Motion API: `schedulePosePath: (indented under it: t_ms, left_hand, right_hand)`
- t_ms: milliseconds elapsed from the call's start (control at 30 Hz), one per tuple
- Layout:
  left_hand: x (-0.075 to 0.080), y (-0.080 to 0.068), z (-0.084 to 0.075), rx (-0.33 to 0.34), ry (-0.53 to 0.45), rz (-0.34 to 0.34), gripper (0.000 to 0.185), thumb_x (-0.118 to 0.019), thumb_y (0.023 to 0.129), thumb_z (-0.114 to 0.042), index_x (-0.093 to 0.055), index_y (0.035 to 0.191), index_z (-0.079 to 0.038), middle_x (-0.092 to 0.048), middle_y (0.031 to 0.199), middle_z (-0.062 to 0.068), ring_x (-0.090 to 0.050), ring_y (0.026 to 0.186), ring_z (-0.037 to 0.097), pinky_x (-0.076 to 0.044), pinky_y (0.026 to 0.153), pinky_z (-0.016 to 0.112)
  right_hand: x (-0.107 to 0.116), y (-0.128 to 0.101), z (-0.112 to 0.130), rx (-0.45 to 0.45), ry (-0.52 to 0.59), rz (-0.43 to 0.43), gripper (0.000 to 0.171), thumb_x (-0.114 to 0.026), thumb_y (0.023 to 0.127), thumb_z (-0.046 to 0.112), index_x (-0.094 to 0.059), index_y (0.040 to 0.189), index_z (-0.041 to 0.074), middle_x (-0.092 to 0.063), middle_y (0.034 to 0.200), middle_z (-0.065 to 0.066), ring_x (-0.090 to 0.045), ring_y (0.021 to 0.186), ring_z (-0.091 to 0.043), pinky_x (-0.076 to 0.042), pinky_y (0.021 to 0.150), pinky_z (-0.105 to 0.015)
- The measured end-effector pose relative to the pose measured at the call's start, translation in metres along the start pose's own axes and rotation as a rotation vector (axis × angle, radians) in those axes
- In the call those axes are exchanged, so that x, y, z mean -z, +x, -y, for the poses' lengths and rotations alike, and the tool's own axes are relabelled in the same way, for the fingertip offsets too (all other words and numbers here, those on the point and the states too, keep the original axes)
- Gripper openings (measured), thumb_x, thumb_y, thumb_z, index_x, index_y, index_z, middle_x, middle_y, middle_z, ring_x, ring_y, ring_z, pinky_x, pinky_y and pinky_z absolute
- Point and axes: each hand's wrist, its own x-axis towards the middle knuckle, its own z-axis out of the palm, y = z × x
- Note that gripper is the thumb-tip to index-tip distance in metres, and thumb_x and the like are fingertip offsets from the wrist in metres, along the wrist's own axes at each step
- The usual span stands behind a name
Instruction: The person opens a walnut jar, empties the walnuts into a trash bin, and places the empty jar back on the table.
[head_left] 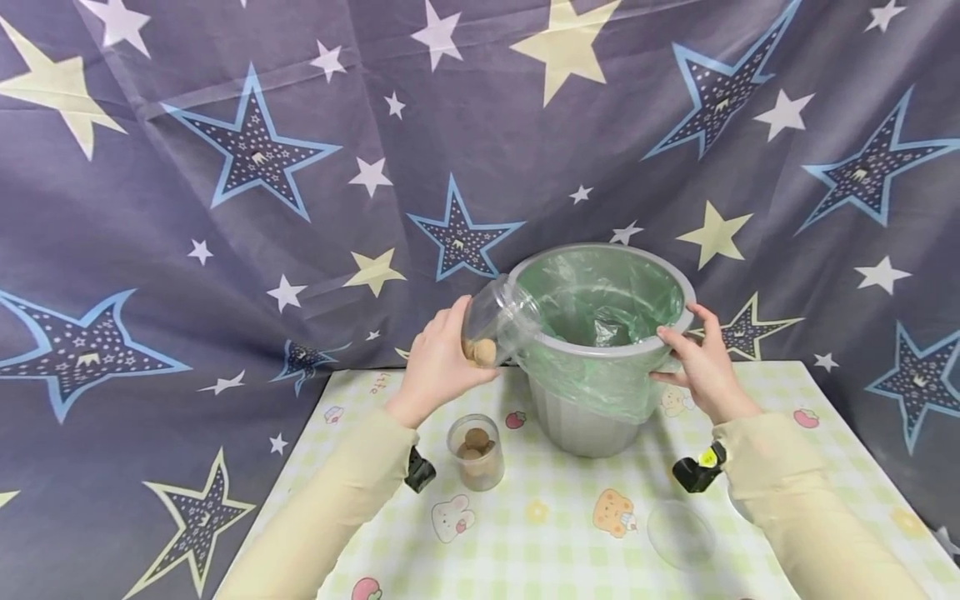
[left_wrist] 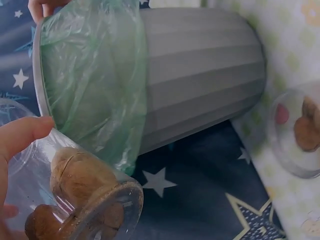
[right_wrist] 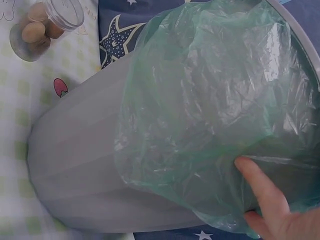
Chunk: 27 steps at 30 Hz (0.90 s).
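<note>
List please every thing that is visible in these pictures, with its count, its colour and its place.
grey plastic bin: 1, grey, on the table, at the back, middle
green plastic bag liner: 1, translucent green, inside the bin and folded over its rim
tilted clear plastic jar with brown round pieces: 1, clear, at the bin's left rim, in the left hand
upright clear plastic jar with brown round pieces: 1, clear, on the table left of the bin
clear round lid: 1, transparent, on the table, front right
checked tablecloth with cartoon prints: 1, pale green and white, covering the table
star-printed cloth: 1, dark blue-grey, behind
left hand: 1, grips the tilted jar
right hand: 1, fingers on the bin's right rim and liner
</note>
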Motion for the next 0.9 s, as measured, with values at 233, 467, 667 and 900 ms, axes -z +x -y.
schedulePosePath:
  t_ms: [233,467,667,900]
  left_hand:
    - [0.011,0.022,-0.008,-0.045,0.111,0.05,0.103,-0.087,0.059,-0.038,-0.035,0.143,-0.009,-0.056,0.118,0.017,-0.057,0.1,0.036,-0.049,0.084,0.049]
    - [0.011,0.037,-0.014,-0.103,0.223,0.037,0.099,-0.084,0.062,-0.036,-0.035,0.145,-0.013,-0.053,0.124,0.014,-0.054,0.109,0.034,-0.043,0.094,0.05]
    - [0.012,0.038,-0.014,-0.15,0.294,0.033,0.1,-0.085,0.062,-0.036,-0.036,0.145,-0.013,-0.052,0.124,0.012,-0.052,0.112,0.031,-0.042,0.097,0.049]
    - [0.011,0.038,-0.015,-0.194,0.324,0.032,0.099,-0.086,0.061,-0.037,-0.037,0.144,-0.014,-0.052,0.125,0.012,-0.051,0.115,0.03,-0.041,0.098,0.048]
  right_hand:
    - [-0.003,0.001,-0.001,0.015,-0.012,-0.005,0.074,-0.052,0.096,0.021,-0.003,0.151,0.022,-0.034,0.107,-0.004,-0.037,0.108,-0.021,-0.058,0.068,-0.031]
    - [-0.001,0.003,0.0,0.025,-0.012,-0.009,0.075,-0.052,0.096,0.022,-0.002,0.151,0.023,-0.033,0.11,-0.003,-0.035,0.111,-0.023,-0.058,0.067,-0.03]
    - [-0.002,0.003,-0.002,0.024,-0.007,-0.002,0.075,-0.052,0.096,0.022,-0.002,0.151,0.023,-0.034,0.11,-0.003,-0.034,0.115,-0.025,-0.058,0.068,-0.031]
    - [0.001,0.001,-0.003,0.016,0.005,0.008,0.075,-0.052,0.096,0.022,-0.001,0.151,0.024,-0.032,0.11,-0.004,-0.035,0.11,-0.021,-0.058,0.068,-0.03]
